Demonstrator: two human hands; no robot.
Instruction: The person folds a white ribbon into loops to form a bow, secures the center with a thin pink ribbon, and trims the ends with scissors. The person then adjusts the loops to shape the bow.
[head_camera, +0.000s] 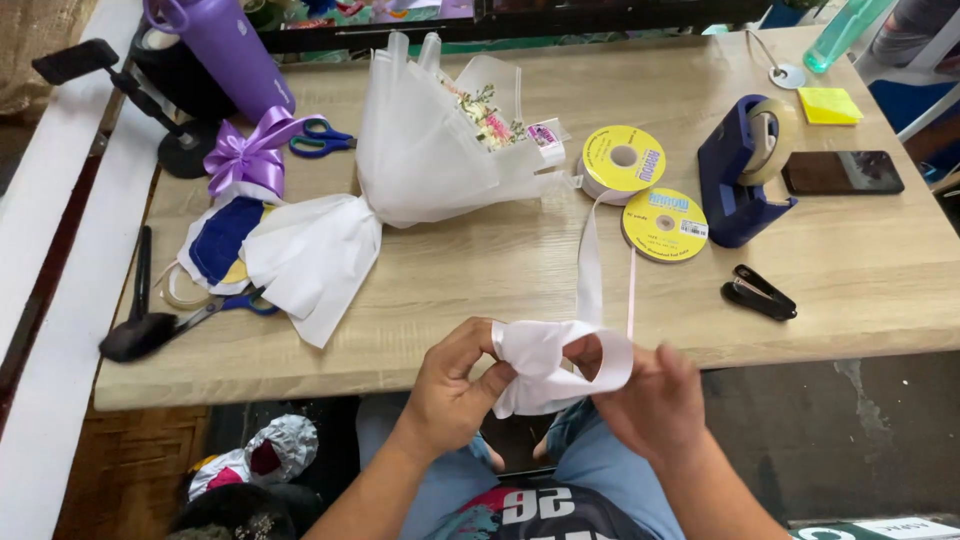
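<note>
Ribbon (560, 365), white and wide, sits looped between my two hands just off the near edge of the table (480, 280), over my lap. My left hand (450, 385) pinches the gathered middle of the loops, thumb and fingers pressed together on the ribbon. My right hand (655, 400) has its fingers curled inside a loop on the right side, closed on the band; I cannot see its thumb tip clearly. From the loops a strand runs up across the table to a yellow-faced spool (622, 160) near the middle, and a second spool (665, 225) lies flat just beside it, toward the near edge. A white wrapped bouquet (420, 160) lies left of the spools, its tail spread toward the left near corner. A purple bow (250, 155) and blue scissors (322, 138) rest by the far left edge. To the right stand a blue tape dispenser (740, 175), a black stapler (758, 292), a phone (842, 172) and yellow notes (830, 105).
</note>
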